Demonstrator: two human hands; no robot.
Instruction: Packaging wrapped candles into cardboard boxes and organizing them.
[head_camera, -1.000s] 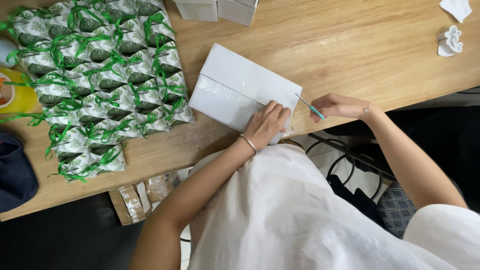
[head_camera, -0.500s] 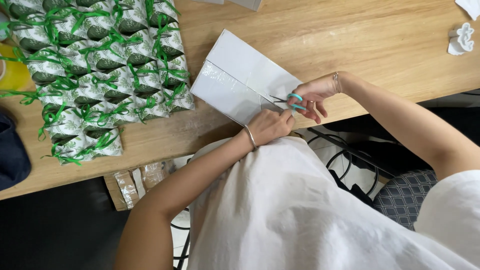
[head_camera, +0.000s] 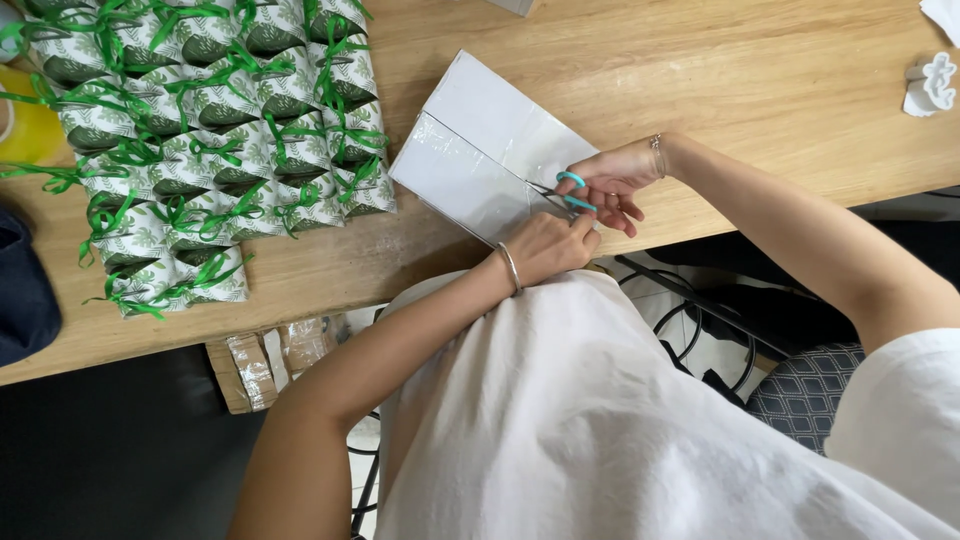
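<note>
- The white box (head_camera: 490, 150) lies flat on the desk (head_camera: 700, 90), at the near edge, right in front of the person; one corner reaches to or just past the edge.
- It is a flat rectangular carton, plain white, with a band of glossy clear tape running along the seam across its top and a crease line beside it.
- It looks light and fairly stiff, as cardboard is, but the taped face is probably slick; it would likely slide on the wood unless pressed down, and is best held at its near corner or by its long edges.
- The left hand (head_camera: 545, 245) rests on the near corner of the box, fingers curled and pressing down on it, a thin bangle at the wrist.
- The right hand (head_camera: 610, 180) sits at the box's right edge, fingers closed through the teal loops of a small pair of scissors (head_camera: 562, 195); the blades point in toward the taped seam, touching or just above it.
- Left of the box, just beside it, stands a packed block of small green-and-white leaf-printed favour boxes (head_camera: 200, 130) tied with green ribbon.
- Far to the right of the box lies a small white shaped object (head_camera: 928, 85).
- Below the desk edge, left of the box, a taped brown carton (head_camera: 265, 360) shows.
</note>
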